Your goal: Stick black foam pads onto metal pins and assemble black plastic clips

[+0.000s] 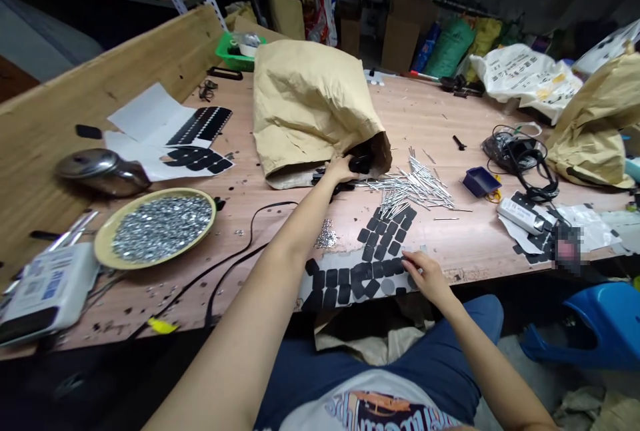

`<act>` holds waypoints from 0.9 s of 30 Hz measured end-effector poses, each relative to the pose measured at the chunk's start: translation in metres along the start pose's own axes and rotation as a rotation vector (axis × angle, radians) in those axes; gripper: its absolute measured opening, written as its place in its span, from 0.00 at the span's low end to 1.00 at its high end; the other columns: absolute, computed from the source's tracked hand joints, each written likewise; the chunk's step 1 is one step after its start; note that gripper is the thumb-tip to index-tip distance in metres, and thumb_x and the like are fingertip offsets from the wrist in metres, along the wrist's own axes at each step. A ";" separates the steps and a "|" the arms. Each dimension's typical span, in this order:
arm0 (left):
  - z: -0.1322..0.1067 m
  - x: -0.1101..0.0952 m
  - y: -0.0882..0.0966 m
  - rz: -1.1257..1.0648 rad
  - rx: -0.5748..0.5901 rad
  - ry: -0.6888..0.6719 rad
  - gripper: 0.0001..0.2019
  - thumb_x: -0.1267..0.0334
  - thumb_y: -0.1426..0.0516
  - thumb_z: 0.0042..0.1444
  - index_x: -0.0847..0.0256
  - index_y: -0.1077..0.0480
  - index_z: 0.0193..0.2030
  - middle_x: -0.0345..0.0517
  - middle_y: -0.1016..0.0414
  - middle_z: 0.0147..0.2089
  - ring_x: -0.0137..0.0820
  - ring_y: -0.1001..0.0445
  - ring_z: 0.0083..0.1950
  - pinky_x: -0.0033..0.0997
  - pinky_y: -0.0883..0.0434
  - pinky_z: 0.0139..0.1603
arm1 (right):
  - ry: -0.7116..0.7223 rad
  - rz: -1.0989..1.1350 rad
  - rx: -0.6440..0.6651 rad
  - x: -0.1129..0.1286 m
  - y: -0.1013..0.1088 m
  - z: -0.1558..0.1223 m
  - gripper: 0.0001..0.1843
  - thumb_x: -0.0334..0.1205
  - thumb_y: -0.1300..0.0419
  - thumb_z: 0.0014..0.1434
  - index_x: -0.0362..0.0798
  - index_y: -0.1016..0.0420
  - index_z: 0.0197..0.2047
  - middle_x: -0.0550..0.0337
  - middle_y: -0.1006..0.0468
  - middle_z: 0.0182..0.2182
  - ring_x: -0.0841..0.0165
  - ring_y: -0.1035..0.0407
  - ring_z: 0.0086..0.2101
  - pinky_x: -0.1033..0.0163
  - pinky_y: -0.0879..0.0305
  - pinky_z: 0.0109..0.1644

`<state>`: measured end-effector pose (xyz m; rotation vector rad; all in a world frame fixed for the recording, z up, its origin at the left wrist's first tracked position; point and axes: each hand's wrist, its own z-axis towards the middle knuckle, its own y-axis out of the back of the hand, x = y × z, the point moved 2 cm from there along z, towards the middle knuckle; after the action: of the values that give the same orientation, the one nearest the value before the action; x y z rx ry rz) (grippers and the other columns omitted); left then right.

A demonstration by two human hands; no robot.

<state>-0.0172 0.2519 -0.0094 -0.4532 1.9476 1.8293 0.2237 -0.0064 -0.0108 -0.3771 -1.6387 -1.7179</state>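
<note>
My left hand [340,170] reaches to the mouth of a large brown paper bag [310,98] lying on the table. Its fingers are closed on a black plastic part [360,163], whose full shape is hidden. Near the front edge, my right hand [426,276] is closed in a pinch beside black rounded adhesive pads [373,284]; anything between the fingertips is too small to make out. More black pads [385,234] lie in rows between the hands. A loose heap of thin metal rods [413,188] sits right of the bag's opening, and small metal pieces [326,234] are scattered below it.
At left are a yellow bowl [155,228] of small metal pieces, a white boxy device [50,288] and a black cable [250,244]. A dark blue tray [481,181], headphones [535,168] and another paper bag [590,124] stand right. A blue stool [595,324] is below.
</note>
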 end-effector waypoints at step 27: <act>-0.189 -0.051 -0.042 -1.364 -0.448 -0.001 0.18 0.45 0.46 0.55 0.59 0.31 0.35 0.50 0.23 0.48 0.36 0.29 0.57 0.41 0.34 0.59 | -0.532 1.109 0.001 0.049 -0.060 0.078 0.27 0.64 0.47 0.54 0.53 0.32 0.48 0.62 0.27 0.35 0.76 0.32 0.22 0.69 0.34 0.22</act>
<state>0.0319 0.0573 -0.0112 -1.4388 0.6922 1.2048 0.1292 0.0492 -0.0114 -1.5027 -1.3001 -0.7803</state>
